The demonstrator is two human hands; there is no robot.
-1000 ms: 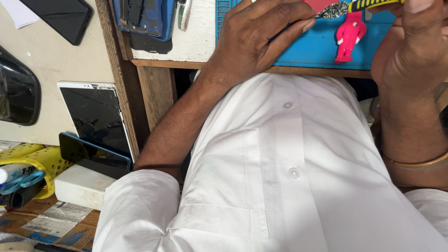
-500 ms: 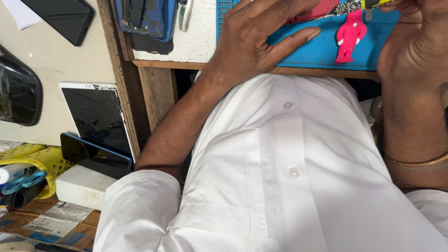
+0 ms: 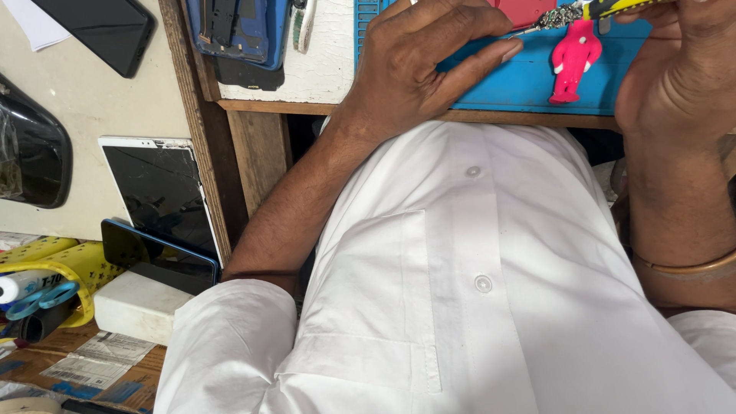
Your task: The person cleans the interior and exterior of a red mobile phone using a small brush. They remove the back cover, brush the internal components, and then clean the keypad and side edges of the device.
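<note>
Left hand: your left hand (image 3: 418, 65) has spread flatter on the blue mat (image 3: 521, 80), thumb stretched out along it.
Right hand: your right hand (image 3: 675, 69) has tilted the yellow-handled tool (image 3: 606, 8) up toward the top edge.

wooden bench edge (image 3: 253, 107) | cream wall (image 3: 92, 100) | daylight patches on white benchtop (image 3: 326, 69)
</note>
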